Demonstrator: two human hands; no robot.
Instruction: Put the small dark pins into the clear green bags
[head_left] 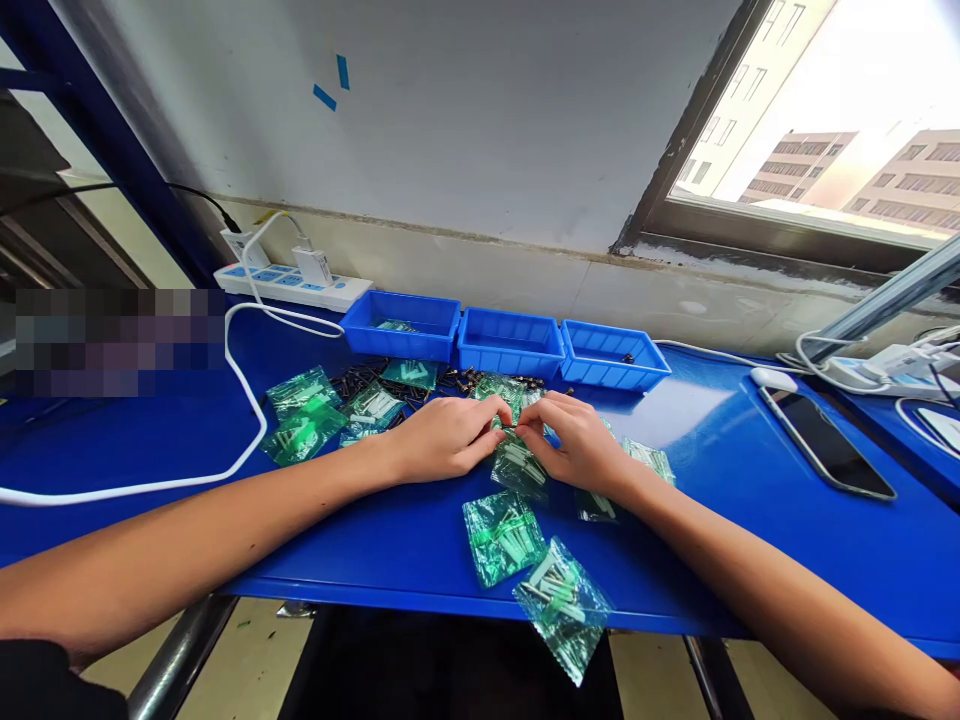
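Centrally, the left hand [450, 440] and right hand [570, 440] pinch narrowly, on what I cannot tell, over green packets [505, 538]; bins [510, 357] stand far, presumably giving them room on the surface [360, 545].

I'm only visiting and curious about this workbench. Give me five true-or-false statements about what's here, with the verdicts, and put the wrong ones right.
1. The left hand and right hand are close together, with green packets around them. True.
2. The phone lies left of both hands. False: it lies to their right.
3. One packet sticks out past the front edge of the table. True.
4. Only two bins stand behind the hands. False: there are three, side by side.
5. The tabletop is red. False: it is blue.
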